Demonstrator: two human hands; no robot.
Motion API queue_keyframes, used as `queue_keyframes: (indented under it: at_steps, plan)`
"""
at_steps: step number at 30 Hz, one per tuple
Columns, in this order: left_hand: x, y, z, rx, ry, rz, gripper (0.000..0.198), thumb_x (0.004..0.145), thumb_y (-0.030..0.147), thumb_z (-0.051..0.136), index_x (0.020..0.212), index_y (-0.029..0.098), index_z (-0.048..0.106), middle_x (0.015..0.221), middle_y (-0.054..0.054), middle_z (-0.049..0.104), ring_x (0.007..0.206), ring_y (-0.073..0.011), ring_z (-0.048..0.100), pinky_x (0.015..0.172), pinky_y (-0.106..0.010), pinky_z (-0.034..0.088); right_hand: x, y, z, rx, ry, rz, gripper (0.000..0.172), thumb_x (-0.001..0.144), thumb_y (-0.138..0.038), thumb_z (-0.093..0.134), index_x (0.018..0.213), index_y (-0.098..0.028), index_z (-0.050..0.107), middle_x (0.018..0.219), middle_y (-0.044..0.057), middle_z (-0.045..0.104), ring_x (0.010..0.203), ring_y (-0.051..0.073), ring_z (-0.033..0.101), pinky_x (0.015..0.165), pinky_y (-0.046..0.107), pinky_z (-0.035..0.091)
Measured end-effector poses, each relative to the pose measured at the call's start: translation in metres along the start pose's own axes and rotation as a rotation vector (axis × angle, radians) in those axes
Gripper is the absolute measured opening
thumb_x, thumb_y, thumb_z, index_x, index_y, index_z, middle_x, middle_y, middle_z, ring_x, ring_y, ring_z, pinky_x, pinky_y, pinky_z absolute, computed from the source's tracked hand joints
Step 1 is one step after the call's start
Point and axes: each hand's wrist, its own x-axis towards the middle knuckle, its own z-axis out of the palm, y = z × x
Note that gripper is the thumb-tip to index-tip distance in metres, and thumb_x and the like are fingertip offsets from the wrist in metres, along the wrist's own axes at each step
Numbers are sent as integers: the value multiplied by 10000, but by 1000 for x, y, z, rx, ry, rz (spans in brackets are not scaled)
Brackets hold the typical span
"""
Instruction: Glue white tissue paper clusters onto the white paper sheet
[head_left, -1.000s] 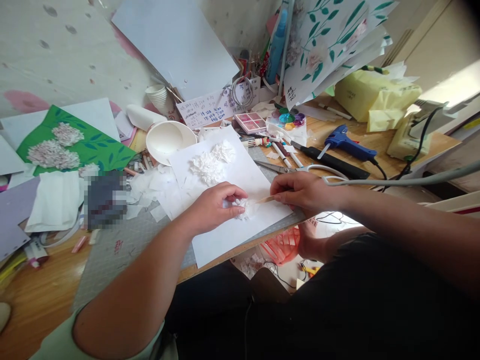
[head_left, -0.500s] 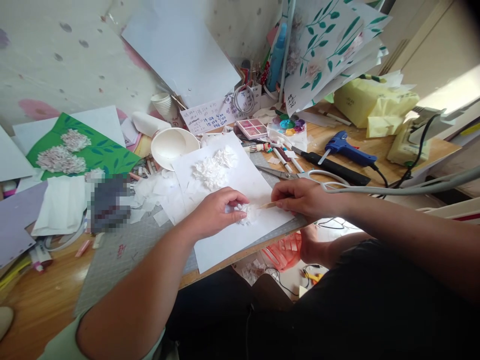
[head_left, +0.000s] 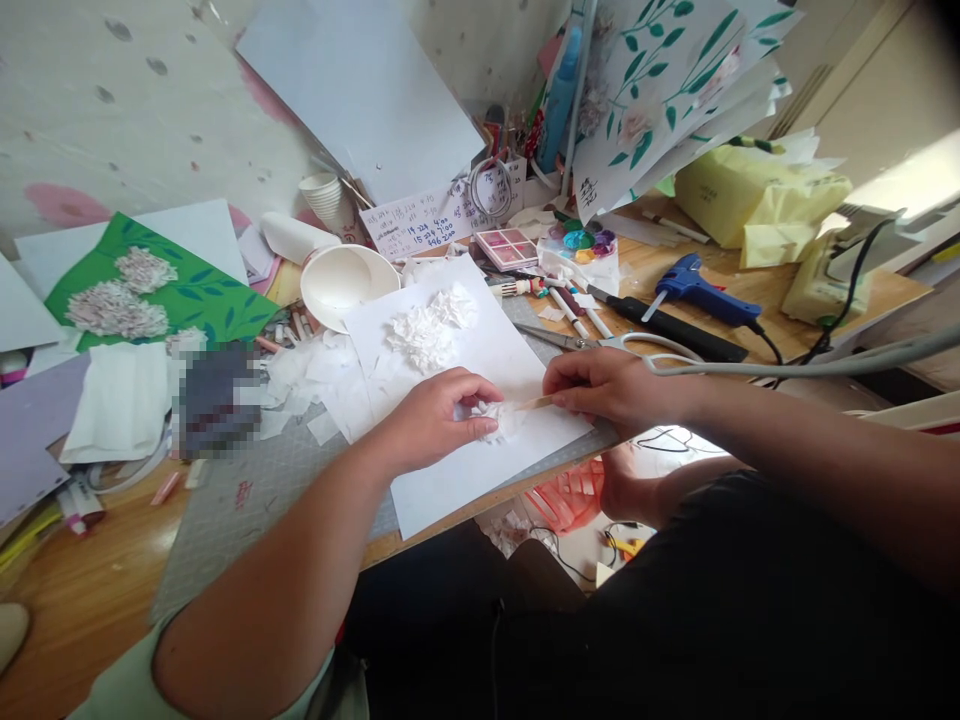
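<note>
On a white sheet of paper (head_left: 429, 500) by the table's near edge lies a small white paper flower (head_left: 504, 420) of crinkled petals. My left hand (head_left: 435, 415) curls its thumb and fingers around the flower's left side. From the right, my right hand (head_left: 604, 388) pinches a thin wooden stick (head_left: 535, 403), whose tip reaches the flower's petals; whether it presses on them I cannot tell. Farther up the same sheet sit larger white ruffled paper flowers (head_left: 426, 338). Loose white paper pieces (head_left: 319, 375) lie to the left of the sheet.
Scissors (head_left: 630, 345) and a blue glue gun (head_left: 701, 290) with its cord lie beyond my right hand. A white paper bowl (head_left: 350, 285) stands behind the sheet. A grey cutting mat (head_left: 232, 530) is underneath. At left rests a green flower picture (head_left: 217, 310).
The view has shifted slightly. Both hands keep nearly the same hold, and the stick's tip stays at the small paper flower.
</note>
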Motion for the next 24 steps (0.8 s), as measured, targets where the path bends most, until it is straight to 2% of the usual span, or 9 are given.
queue_keyframes:
  at_steps: [8,15,24]
  plan:
    - [0,-1,-1,-19,10,5,246,759,304,616,989,220,629,1024,-36,593,900,-181,562,843,-337,458,-1,-5,0,-16,-3,10,107,787,-268,507,810,-183,567,658,-9,567,596,122,516,557,234,384]
    - [-1,0,-1,0,0,3,225,767,299,609,979,226,629,1025,-37,595,907,-181,563,841,-332,458,-3,4,-3,-83,-37,-39,118,787,-276,514,801,-192,596,699,-1,589,655,135,525,603,239,385]
    - [-1,-2,-1,28,4,6,216,770,290,603,977,231,629,1004,-37,600,894,-179,561,836,-330,454,-7,3,-1,-135,-7,-52,128,790,-285,512,792,-196,604,725,1,599,680,147,541,633,254,394]
